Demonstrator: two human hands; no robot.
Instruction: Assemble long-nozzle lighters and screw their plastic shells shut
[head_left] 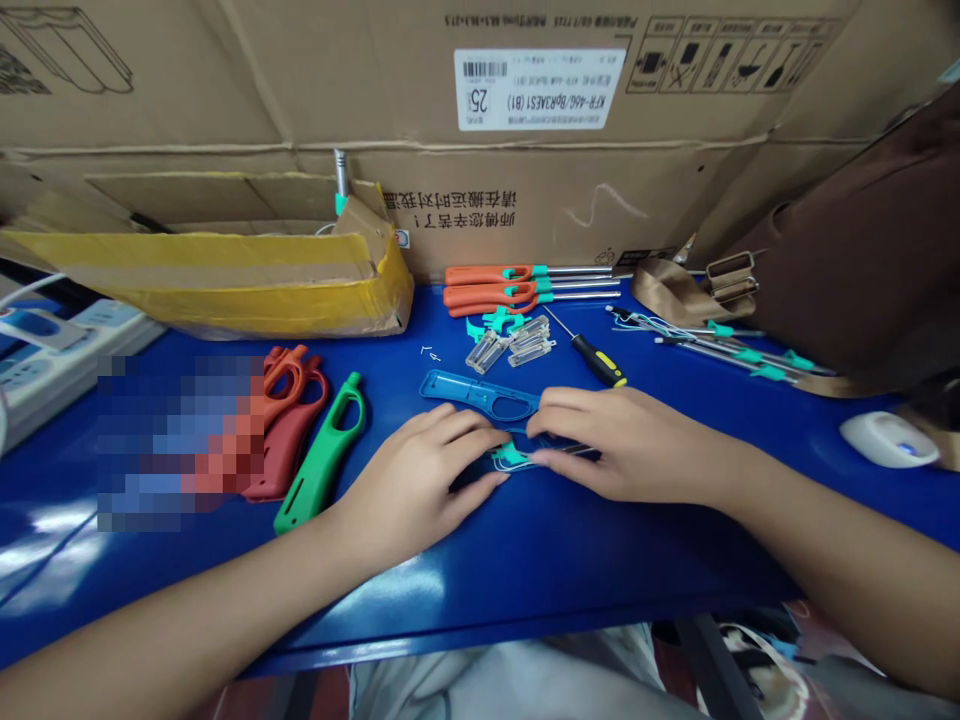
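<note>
My left hand [431,470] curls its fingers and thumb around something mostly hidden under them, beside a small teal plastic lighter part [512,456]. Thin white wires run just under that part. From the other side, my right hand [611,440] pinches a thin metal lighter tube [577,450] at its teal end. Just behind my fingers lies a blue lighter handle shell [469,388], its hollow side up and its trigger loop toward my right hand.
Orange lighters [491,294], teal triggers [495,322], clear fuel tanks [510,345] and a screwdriver [596,360] lie behind. Left are a green handle shell [319,465] and red ones [289,445]. Wired tubes [720,350] lie right. A taped cardboard box [300,285] stands back left.
</note>
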